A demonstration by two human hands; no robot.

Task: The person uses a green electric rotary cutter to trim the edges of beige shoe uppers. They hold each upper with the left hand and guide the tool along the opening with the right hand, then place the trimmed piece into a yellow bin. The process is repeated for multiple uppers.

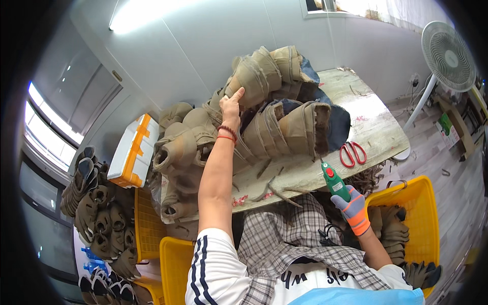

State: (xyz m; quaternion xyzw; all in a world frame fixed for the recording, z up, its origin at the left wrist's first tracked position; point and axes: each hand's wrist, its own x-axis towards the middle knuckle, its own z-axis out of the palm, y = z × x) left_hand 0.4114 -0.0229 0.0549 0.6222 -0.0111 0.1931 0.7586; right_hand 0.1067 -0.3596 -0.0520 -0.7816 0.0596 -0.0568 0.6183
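Observation:
Nested brown fabric shoe uppers [284,127] lie in rows across the worktable [376,122], some with dark blue lining at the right end. My bare left hand [231,104] grips an upper in the back row [254,76], its fingers partly hidden by the fabric. In a grey and orange glove, my right hand [354,209] is closed round a green handheld power tool [334,182] with a red button. The tool's thin tip points at the open end of the front row; whether it touches cannot be made out. Red-handled scissors [353,154] lie just right of the tool.
Yellow plastic baskets [426,213] stand at both sides, the right one holding more uppers. A white and orange box [133,152] sits left of the table. Further left are heaped uppers [104,218]. A white fan [447,56] stands at the back right. Trimmed scraps [277,190] litter the table's front.

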